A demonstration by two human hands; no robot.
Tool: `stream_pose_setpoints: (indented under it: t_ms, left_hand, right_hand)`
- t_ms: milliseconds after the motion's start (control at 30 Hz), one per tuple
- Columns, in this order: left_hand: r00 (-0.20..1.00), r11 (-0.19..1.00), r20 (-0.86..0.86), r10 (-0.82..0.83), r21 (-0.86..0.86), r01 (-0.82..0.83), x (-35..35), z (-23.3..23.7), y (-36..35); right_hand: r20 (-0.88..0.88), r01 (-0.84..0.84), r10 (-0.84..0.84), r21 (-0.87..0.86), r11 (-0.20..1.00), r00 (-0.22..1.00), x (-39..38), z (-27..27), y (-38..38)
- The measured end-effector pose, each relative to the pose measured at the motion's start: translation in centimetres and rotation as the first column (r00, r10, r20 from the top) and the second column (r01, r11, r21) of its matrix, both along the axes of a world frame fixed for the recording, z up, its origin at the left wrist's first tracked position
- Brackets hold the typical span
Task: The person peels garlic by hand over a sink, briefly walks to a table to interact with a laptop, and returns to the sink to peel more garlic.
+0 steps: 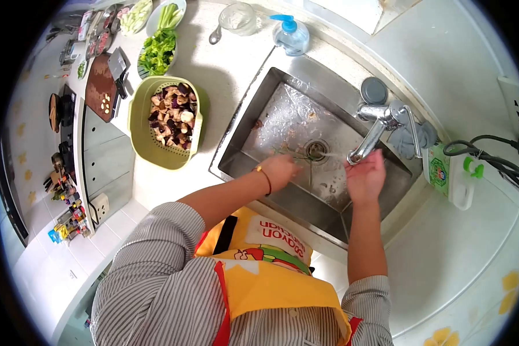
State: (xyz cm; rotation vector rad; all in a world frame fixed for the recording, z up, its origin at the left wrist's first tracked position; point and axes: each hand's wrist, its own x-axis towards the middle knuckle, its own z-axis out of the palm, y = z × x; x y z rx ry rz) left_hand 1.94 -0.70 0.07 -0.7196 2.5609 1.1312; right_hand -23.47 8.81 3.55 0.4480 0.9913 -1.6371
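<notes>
I see the left hand (279,170) clenched on green stems (297,154) at centre frame (over the sink (282,109)); right hand (364,176) released under the faucet (375,130).

Silver sink (242,138), green colander (137,118), yellow apron (271,288)

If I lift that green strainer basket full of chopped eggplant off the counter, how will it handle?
The green strainer basket looks like rigid plastic, so it probably keeps its shape. Piled with chopped eggplant, it likely feels weighty and steady. Its slotted base may drip onto the counter if the pieces are wet.
</notes>
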Motion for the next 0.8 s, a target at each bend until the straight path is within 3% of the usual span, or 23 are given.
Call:
stream_pose_setpoints:
  t_ms: [33,67,100,133,200,233,267,300,400,467,533,567,600,633,667,700,733,767,800]
  left_hand:
    - [0.997,0.999,0.063,-0.039,0.01,0.039,1.8,-0.3,0.1]
    - [0.989,0.997,0.125,-0.077,0.022,0.075,3.5,-0.6,0.1]
    - [0.989,0.997,0.122,-0.079,0.014,0.078,4.8,0.5,-0.5]
    - [0.997,0.999,0.068,-0.023,0.034,0.021,5.8,2.2,-1.4]
    - [0.999,0.998,0.014,0.038,0.052,-0.039,7.2,6.3,-3.7]
    - [0.992,0.986,0.0,0.128,0.104,-0.127,7.9,9.0,-5.3]
    - [0.975,0.964,-0.004,0.22,0.151,-0.217,8.9,11.1,-6.8]
    - [0.966,0.967,-0.067,0.248,0.079,-0.243,10.4,12.4,-8.4]
    - [0.92,0.926,-0.139,0.367,-0.042,-0.376,16.2,16.5,-14.8]
    - [0.84,0.832,-0.322,0.436,-0.21,-0.513,21.6,17.7,-19.5]
    - [0.696,0.626,-0.324,0.641,-0.304,-0.718,28.5,17.4,-24.1]
    - [0.624,0.501,-0.334,0.707,-0.386,-0.774,33.4,15.8,-26.7]
    - [0.61,0.484,-0.346,0.713,-0.387,-0.785,39.3,13.8,-29.8]
    - [0.594,0.377,-0.162,0.788,-0.635,-0.674,42.9,13.3,-31.6]
    - [0.551,0.389,-0.181,0.815,-0.534,-0.751,46.6,12.1,-33.4]
    - [0.475,0.274,-0.247,0.845,-0.563,-0.78,50.2,10.0,-34.9]
    - [0.428,0.209,-0.206,0.88,-0.641,-0.738,54.8,7.9,-36.8]
    - [0.387,0.169,-0.212,0.897,-0.645,-0.745,56.5,7.2,-37.5]
    - [0.294,0.093,-0.257,0.92,-0.587,-0.804,59.3,5.4,-39.1]
  right_hand:
    - [-0.003,0.003,-0.003,-0.009,1.0,1.0,-0.4,1.6,-0.7]
    - [-0.14,0.04,-0.052,-0.087,0.995,0.989,-0.7,3.4,-1.4]
    - [-0.27,0.066,-0.11,-0.167,0.984,0.957,-0.8,5.0,-2.0]
    - [-0.273,0.068,-0.115,-0.175,0.982,0.955,-0.9,6.3,-2.6]
    - [-0.607,0.09,-0.167,-0.155,0.984,0.777,-0.6,8.4,-3.5]
    - [-0.602,0.086,-0.169,-0.164,0.983,0.78,-0.7,8.7,-3.5]
    - [-0.688,0.061,-0.079,-0.05,0.997,0.721,-1.2,8.8,-3.3]
    - [-0.754,0.046,0.016,0.061,0.997,0.657,-1.6,8.8,-3.3]
    - [-0.675,-0.08,0.091,0.047,0.996,0.732,-2.3,9.5,-1.9]
    - [-0.668,-0.104,0.083,0.008,0.995,0.74,-1.2,8.4,-1.0]
    - [-0.686,0.172,-0.109,0.024,0.985,0.719,0.7,6.1,-0.4]
    - [-0.825,0.284,-0.08,0.1,0.953,0.56,2.2,3.2,0.3]
    - [-0.929,0.414,-0.008,0.157,0.897,0.37,3.5,-0.1,2.0]
    - [-0.927,0.409,0.34,0.376,0.831,0.161,5.3,-2.2,3.1]
    - [-0.762,0.46,0.647,0.561,0.688,-0.037,7.3,-5.1,3.6]
    - [-0.816,0.257,0.547,0.578,0.774,0.186,9.0,-10.6,5.7]
    - [-0.714,0.104,0.308,0.47,0.876,0.629,11.8,-14.5,5.4]
    - [-0.564,-0.1,0.771,0.784,0.612,0.297,14.1,-17.0,4.7]
    - [-0.453,-0.203,0.874,0.852,0.482,0.173,17.1,-12.7,0.2]
